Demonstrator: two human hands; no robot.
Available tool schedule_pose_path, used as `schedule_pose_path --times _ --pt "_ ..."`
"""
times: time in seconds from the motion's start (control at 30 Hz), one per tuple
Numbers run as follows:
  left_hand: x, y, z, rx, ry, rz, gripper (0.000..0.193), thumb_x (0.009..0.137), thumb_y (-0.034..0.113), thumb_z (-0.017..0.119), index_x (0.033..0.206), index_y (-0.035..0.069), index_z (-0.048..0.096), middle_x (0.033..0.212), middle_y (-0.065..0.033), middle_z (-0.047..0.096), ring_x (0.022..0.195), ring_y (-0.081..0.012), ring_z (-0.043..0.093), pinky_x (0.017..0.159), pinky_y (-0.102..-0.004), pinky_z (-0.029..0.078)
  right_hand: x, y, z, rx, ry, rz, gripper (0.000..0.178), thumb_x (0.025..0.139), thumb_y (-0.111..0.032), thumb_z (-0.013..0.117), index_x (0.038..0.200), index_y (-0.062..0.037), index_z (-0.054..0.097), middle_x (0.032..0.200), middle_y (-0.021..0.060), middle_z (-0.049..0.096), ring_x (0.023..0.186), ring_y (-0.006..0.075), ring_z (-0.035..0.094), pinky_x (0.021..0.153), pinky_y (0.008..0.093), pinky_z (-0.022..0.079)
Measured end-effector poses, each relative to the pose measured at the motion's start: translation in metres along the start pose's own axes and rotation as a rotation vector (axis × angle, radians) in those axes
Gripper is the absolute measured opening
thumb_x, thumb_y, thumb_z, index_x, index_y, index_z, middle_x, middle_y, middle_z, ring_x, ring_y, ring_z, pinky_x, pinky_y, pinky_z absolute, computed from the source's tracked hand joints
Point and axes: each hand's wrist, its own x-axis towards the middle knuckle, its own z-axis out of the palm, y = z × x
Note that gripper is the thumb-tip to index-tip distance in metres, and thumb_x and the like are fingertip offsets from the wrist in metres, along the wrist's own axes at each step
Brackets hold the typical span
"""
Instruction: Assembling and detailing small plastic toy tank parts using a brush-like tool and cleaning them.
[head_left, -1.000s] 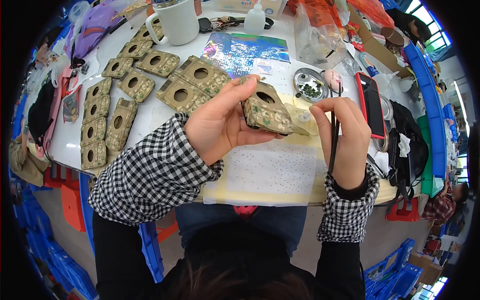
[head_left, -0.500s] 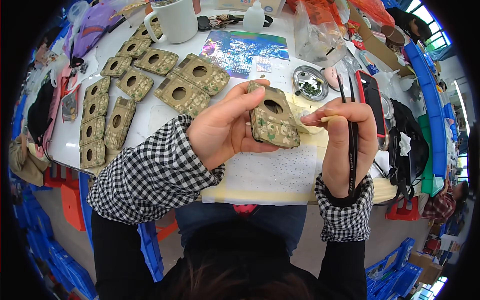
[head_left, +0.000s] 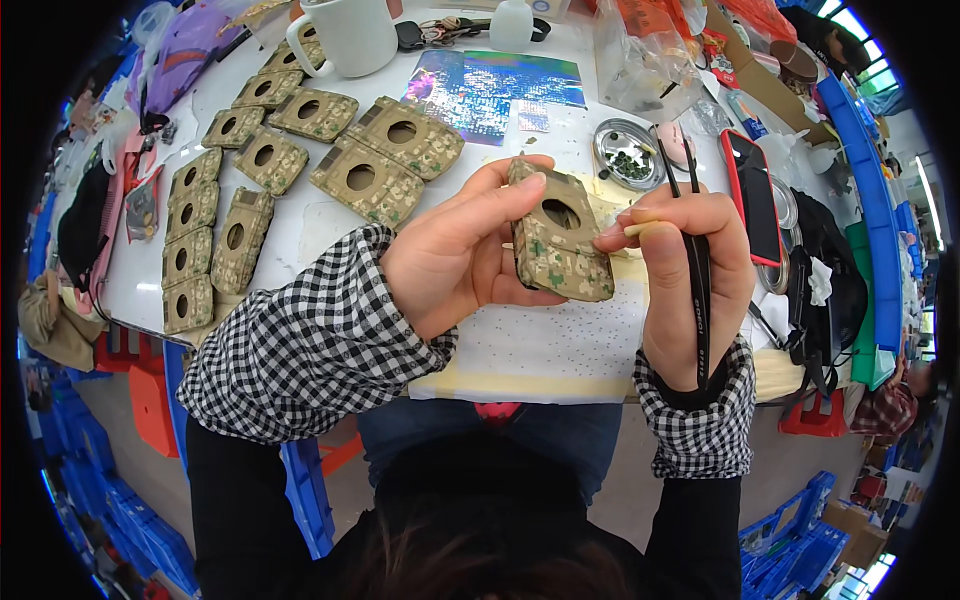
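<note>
My left hand (head_left: 440, 255) is closed around a toy tank hull (head_left: 565, 262) in green and tan camouflage. The hull tilts above the table with its round opening facing up, thumb on its upper edge. Black tweezers (head_left: 702, 300) lie across my right hand (head_left: 695, 255), tips pointing away from me. Between thumb and forefinger the same hand pinches a slim, pale yellow stick (head_left: 643, 229); its exact kind is unclear. The right fingertips are at the hull's right side; whether they touch it I cannot tell.
Several matching hulls (head_left: 362, 178) lie to the left. Beyond are a white mug (head_left: 355, 38), a shiny sticker sheet (head_left: 480, 85) and a round tin (head_left: 612, 140) of small dark green parts. A red-cased phone (head_left: 752, 195) rests at right; dotted white paper (head_left: 540, 350) lies beneath my hands.
My right fingertips have come closer to the hull's right side, and less of the slim stick shows. The left hand keeps its hold. The whole view has shifted slightly.
</note>
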Motion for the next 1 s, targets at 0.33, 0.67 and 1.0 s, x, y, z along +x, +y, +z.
schedule_pose_path --times 0.33,0.67,1.0 --pt "0.0 0.0 0.0 0.007 0.011 0.0 0.045 0.097 0.034 0.034 0.135 0.011 0.027 0.125 -0.0086 0.048 0.109 -0.0206 0.055 0.087 -0.042 0.051 0.0 0.0 -0.001 -0.044 -0.003 0.004 0.007 0.089 -0.005 0.055 0.094 0.0009 0.053 0.079 0.0074 0.059 0.072 0.0099 0.056 0.066 0.0211 0.042" --pt "0.002 0.002 -0.006 -0.018 0.029 0.044 0.044 0.096 0.035 0.035 0.134 0.012 0.03 0.124 -0.0172 0.05 0.107 -0.0281 0.057 0.084 -0.0367 0.054 0.002 -0.007 -0.016 -0.265 0.214 0.065 0.016 0.095 -0.013 0.046 0.093 0.0021 0.052 0.085 0.0109 0.058 0.079 0.017 0.062 0.073 0.0286 0.05" --pt "0.008 0.005 -0.018 -0.045 0.082 0.158 0.045 0.096 0.033 0.035 0.132 0.006 0.033 0.119 -0.0276 0.051 0.099 -0.0364 0.06 0.076 -0.032 0.057 0.01 0.011 -0.023 -0.868 0.0 -0.145 0.011 0.075 -0.002 0.068 0.081 -0.0016 0.059 0.072 0.0099 0.058 0.062 0.0241 0.057 0.055 0.03 0.044"
